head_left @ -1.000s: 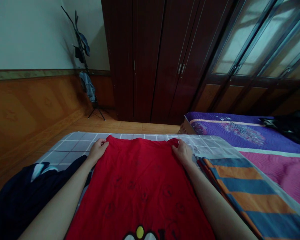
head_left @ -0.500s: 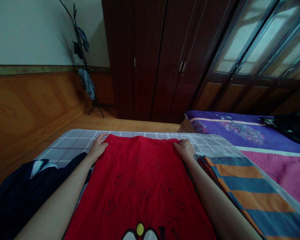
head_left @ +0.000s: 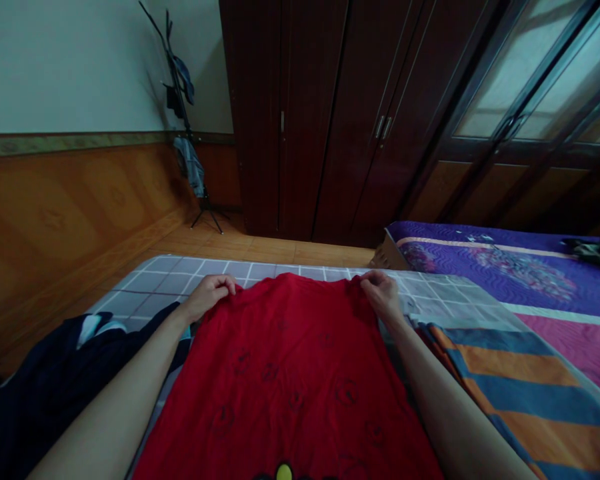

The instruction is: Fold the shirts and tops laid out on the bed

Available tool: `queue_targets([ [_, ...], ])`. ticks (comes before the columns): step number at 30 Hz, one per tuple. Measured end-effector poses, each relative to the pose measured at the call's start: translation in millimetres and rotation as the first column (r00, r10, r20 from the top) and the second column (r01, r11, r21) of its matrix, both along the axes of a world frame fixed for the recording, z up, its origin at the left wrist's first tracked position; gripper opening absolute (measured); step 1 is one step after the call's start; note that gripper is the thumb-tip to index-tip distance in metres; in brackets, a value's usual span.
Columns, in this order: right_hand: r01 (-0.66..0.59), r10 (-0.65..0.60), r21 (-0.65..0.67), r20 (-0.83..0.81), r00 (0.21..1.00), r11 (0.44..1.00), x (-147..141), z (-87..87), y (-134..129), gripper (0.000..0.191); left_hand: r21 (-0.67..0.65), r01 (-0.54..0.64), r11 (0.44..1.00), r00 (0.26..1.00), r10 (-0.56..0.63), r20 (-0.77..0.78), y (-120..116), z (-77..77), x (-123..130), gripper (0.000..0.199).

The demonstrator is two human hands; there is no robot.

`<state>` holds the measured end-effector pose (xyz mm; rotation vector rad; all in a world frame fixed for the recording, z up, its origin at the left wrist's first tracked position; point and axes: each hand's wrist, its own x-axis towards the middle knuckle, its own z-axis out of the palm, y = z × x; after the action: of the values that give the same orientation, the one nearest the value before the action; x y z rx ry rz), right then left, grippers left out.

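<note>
A red T-shirt (head_left: 295,360) with faint dark drawings and a yellow spot of print lies spread lengthwise in front of me, its near end cut off by the view. My left hand (head_left: 213,293) pinches its far left corner between thumb and fingers. At the far right corner, my right hand (head_left: 381,292) has the cloth pinched the same way. Between the two hands the far edge bows slightly, and creases run down from both corners.
Beneath is a grey checked sheet (head_left: 170,273). Dark navy clothing (head_left: 45,373) lies at left, a folded blue-and-orange striped cloth (head_left: 525,373) at right. Beyond are a purple flowered bedcover (head_left: 445,247), a dark wardrobe (head_left: 300,120) and a coat stand (head_left: 180,100).
Both hands have gone from resting at the shirt's far corners to pinching them, and the corners look gathered and slightly raised. The whole scene has shifted a little rightward in view.
</note>
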<state>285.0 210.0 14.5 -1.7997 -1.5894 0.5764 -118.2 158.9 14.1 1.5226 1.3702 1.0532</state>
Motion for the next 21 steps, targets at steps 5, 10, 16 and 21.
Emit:
queue_targets([
  [5, -0.367, 0.319, -0.131, -0.285, 0.904, 0.921, 18, 4.3, -5, 0.019, -0.22, 0.248, 0.943, 0.961, -0.269, -0.07, -15, 20.9, -5, 0.006],
  [10, -0.431, 0.358, -0.115, -0.39, 0.848, 0.895, 33, 3.8, -2, 0.04, -0.241, 0.322, 0.915, 0.945, -0.326, 0.025, -19, 23.3, -11, 0.034],
  [16, -0.219, 0.194, -0.079, -0.247, 0.95, 0.973, 34, -2.1, 9, 0.031, -0.129, -0.075, 0.989, 0.99, 0.089, 0.107, -4, 9.9, -21, 0.028],
  [21, 0.113, -0.112, 0.021, -0.026, 0.993, 0.993, 36, -17.2, 22, 0.033, -0.034, -0.451, 0.892, 0.868, 0.447, 0.216, 17, -17.1, -27, 0.037],
])
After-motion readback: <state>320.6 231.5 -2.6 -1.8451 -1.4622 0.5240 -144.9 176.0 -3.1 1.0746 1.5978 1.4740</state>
